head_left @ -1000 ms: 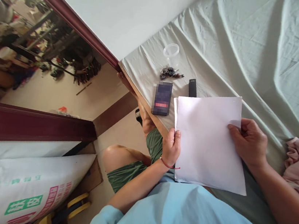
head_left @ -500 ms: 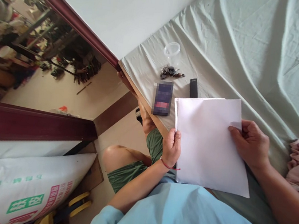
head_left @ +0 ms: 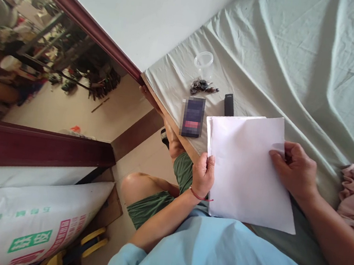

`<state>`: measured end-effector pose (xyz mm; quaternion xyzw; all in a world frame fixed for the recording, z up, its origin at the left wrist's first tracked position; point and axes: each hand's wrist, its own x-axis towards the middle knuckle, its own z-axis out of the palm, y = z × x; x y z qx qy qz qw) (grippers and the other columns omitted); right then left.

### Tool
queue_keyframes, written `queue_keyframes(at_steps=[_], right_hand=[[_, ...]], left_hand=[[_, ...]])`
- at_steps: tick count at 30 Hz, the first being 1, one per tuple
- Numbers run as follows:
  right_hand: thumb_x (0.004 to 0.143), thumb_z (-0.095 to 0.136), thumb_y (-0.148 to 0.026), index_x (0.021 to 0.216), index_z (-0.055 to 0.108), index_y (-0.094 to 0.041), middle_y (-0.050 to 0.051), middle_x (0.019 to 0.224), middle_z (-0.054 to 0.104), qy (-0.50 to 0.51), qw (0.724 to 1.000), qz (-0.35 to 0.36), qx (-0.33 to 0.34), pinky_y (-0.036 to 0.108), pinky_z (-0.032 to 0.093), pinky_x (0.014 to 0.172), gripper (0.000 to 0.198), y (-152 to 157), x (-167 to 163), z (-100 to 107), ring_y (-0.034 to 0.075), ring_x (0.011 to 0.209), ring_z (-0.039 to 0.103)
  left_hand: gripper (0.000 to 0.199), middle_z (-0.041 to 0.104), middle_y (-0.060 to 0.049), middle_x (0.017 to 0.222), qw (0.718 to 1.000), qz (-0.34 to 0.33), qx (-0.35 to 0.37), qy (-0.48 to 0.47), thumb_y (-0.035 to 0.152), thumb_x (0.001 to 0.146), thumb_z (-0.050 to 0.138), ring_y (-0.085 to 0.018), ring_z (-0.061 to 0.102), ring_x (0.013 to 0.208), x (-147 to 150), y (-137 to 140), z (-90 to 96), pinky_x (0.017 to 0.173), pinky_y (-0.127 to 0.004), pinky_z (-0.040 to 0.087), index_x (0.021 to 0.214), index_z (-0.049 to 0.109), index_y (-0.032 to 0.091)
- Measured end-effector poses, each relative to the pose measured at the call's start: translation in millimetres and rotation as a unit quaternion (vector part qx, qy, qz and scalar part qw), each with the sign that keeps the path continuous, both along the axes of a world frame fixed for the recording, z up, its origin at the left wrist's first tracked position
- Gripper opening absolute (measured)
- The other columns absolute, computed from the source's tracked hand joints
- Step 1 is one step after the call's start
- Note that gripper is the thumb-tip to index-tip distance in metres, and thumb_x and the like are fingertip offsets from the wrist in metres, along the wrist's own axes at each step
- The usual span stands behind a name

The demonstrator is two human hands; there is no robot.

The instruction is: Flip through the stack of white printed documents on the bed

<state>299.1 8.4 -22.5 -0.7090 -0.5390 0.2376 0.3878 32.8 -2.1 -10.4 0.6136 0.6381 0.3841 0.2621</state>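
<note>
- The papers [head_left: 246, 172] are in 2 hands, in front of the blue shirt [head_left: 229, 256].
- Left hand [head_left: 204, 175] grips the papers' left edge; right hand [head_left: 297, 170] pinches their right edge.
- Step now, I think: holding. Moving them would likely need both thumbs pressing.
- Black stick [head_left: 229, 104] touches or nears the papers' top edge.
- Most room: green cloth [head_left: 289, 73], beyond the papers.

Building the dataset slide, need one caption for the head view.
Left hand and right hand hold white paper sheets near a phone, keys and a clear cup.
</note>
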Motion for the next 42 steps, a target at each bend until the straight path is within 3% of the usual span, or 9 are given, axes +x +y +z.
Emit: queue_keyframes(at_steps=[6, 11, 17, 20, 25, 28, 31, 33, 42], right_hand=[[0.083, 0.074, -0.024, 0.136, 0.06, -0.022, 0.016, 0.131, 0.062, -0.062, 0.977, 0.005, 0.205, 0.04, 0.067, 0.078, 0.055, 9, 8, 5, 0.027, 0.111, 0.066], [0.09, 0.068, -0.016, 0.095, 0.07, -0.023, 0.008, 0.098, 0.073, -0.154, 0.953, 0.07, 0.25, 0.043, 0.06, 0.08, 0.009, 12, 6, 30, 0.024, 0.089, 0.068], [0.09, 0.069, -0.025, 0.095, 0.077, -0.025, 0.001, 0.085, 0.075, -0.116, 0.96, 0.213, 0.138, 0.032, 0.053, 0.066, 0.01, 32, 22, 77, 0.016, 0.07, 0.069], [0.084, 0.078, -0.034, 0.104, 0.08, -0.024, 0.003, 0.074, 0.073, 0.003, 0.991, 0.128, 0.027, 0.033, 0.05, 0.063, 0.022, 60, 45, 104, 0.016, 0.064, 0.066], [0.091, 0.073, -0.025, 0.093, 0.077, -0.018, 0.004, 0.072, 0.066, 0.012, 0.999, -0.008, 0.042, 0.029, 0.029, 0.046, 0.009, 99, 48, 144, 0.005, 0.046, 0.039], [0.086, 0.075, -0.017, 0.091, 0.077, -0.017, 0.003, 0.071, 0.068, 0.016, 0.98, 0.158, 0.118, 0.028, 0.038, 0.051, 0.005, 102, 19, 155, 0.008, 0.055, 0.052], [0.094, 0.068, -0.021, 0.096, 0.077, -0.021, 0.005, 0.089, 0.074, -0.124, 0.869, 0.395, 0.27, 0.034, 0.051, 0.071, 0.01, 97, -18, 154, 0.016, 0.079, 0.065], [0.098, 0.062, -0.021, 0.099, 0.077, -0.022, 0.006, 0.097, 0.075, -0.183, 0.819, 0.44, 0.32, 0.039, 0.053, 0.081, 0.016, 94, -41, 150, 0.021, 0.089, 0.064], [0.104, 0.054, -0.027, 0.105, 0.078, -0.023, 0.008, 0.104, 0.074, -0.172, 0.838, 0.425, 0.295, 0.044, 0.047, 0.088, 0.025, 91, -79, 122, 0.026, 0.097, 0.059]], left_hand=[[0.039, 0.04, 0.006, 0.052, 0.997, -0.019, 0.056, 0.044, 0.044, 0.106, 0.045, -0.011, 0.038, 0.044, -14, -7, -4.1, 0.049, -0.026, 0.029, 0.073, 0.039, 0.024], [0.037, 0.045, 0.005, 0.054, 0.989, -0.009, 0.119, 0.088, 0.041, 0.108, 0.044, -0.012, 0.044, 0.045, -30, -18, -11.7, 0.049, -0.025, 0.034, 0.075, 0.042, 0.024], [0.041, 0.045, 0.005, 0.055, 0.984, 0.001, 0.145, 0.107, 0.045, 0.109, 0.039, -0.012, 0.044, 0.047, -34, -27, -15.4, 0.051, -0.025, 0.036, 0.074, 0.042, 0.024], [0.043, 0.041, 0.006, 0.054, 0.986, 0.005, 0.137, 0.091, 0.048, 0.11, 0.038, -0.011, 0.04, 0.045, -32, -26, -15.4, 0.049, -0.025, 0.034, 0.074, 0.041, 0.024], [0.04, 0.043, 0.006, 0.056, 0.987, -0.003, 0.137, 0.081, 0.047, 0.109, 0.039, -0.012, 0.043, 0.046, -32, -27, -17.3, 0.05, -0.025, 0.035, 0.078, 0.045, 0.023], [0.036, 0.046, 0.005, 0.056, 0.982, -0.007, 0.16, 0.097, 0.041, 0.11, 0.04, -0.012, 0.045, 0.046, -33, -28, -21.4, 0.051, -0.025, 0.035, 0.08, 0.047, 0.022], [0.033, 0.049, 0.004, 0.057, 0.977, -0.003, 0.181, 0.113, 0.037, 0.109, 0.043, -0.013, 0.049, 0.047, -34, -29, -26.3, 0.052, -0.026, 0.036, 0.08, 0.047, 0.022], [0.032, 0.052, 0.003, 0.058, 0.975, -0.001, 0.187, 0.118, 0.037, 0.109, 0.044, -0.013, 0.051, 0.048, -34, -30, -28.6, 0.052, -0.026, 0.036, 0.08, 0.048, 0.022], [0.045, 0.051, 0.002, 0.055, 0.973, 0.0, 0.178, 0.148, 0.046, 0.11, 0.036, -0.014, 0.05, 0.047, -36, -32, -28.3, 0.052, -0.028, 0.036, 0.08, 0.056, 0.02]])
